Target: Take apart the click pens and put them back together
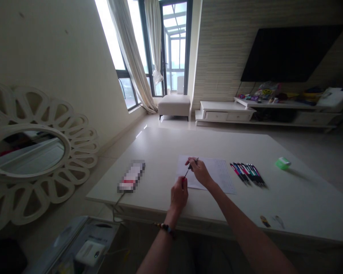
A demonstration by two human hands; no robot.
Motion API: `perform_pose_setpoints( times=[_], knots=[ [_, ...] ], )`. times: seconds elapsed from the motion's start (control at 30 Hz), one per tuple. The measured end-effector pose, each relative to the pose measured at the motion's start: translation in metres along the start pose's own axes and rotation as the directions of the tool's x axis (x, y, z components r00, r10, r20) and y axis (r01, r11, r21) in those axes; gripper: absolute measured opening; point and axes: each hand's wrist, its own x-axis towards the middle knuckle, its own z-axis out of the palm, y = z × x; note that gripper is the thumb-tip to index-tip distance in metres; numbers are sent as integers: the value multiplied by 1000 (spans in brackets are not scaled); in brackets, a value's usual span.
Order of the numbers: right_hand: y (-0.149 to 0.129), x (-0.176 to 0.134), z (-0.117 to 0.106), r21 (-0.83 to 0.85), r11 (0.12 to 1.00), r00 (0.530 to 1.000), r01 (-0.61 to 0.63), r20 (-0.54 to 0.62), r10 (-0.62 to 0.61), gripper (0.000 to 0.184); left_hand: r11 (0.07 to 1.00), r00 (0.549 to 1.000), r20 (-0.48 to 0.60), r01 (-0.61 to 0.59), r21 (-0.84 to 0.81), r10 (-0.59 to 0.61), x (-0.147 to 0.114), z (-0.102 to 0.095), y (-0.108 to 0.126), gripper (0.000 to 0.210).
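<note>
My left hand (179, 193) is closed near the front edge of the white table, its fingers pinched round the lower end of a thin dark pen (186, 173). Above it and to the right, my right hand (199, 171) grips the pen's thicker upper part. The slim stretch between both hands slants up to the right; whether it is a bare refill I cannot tell. Beneath the hands lies a white sheet of paper (223, 177) with faint lines of print. A row of several pens (248, 174) in mixed colours rests just right of the paper.
A blurred-out phone (131, 177) with a cable lies at the table's left. Toward the right stand a green container (282, 163) and, near the front, a small yellow-and-black item (264, 221) beside a clear one (278, 220). An open drawer (85, 243) sits below left.
</note>
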Motion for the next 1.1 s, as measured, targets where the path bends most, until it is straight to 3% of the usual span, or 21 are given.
perform_pose_setpoints(
  times=[0.23, 0.4, 0.67, 0.93, 1.1],
  knots=[
    [1, -4, 2, -51, 999, 997, 0, 78, 4, 44, 1000, 1000, 2, -4, 18, 4, 0, 0, 1, 23],
    [9, -12, 10, -47, 999, 975, -10, 220, 20, 42, 999, 1000, 17, 10, 31, -11, 0, -1, 0, 25],
    [18, -21, 14, 149, 979, 956, -138, 277, 92, 41, 994, 998, 45, 33, 102, -38, 0, 0, 0, 28],
    [18, -35, 20, 231, 966, 983, -118, 165, 80, 42, 989, 999, 44, 12, 146, -19, 1, 1, -4, 26],
    [20, -38, 15, 258, 963, 996, -82, -6, 87, 29, 988, 998, 54, 3, 152, -11, -1, 2, -5, 23]
  ],
)
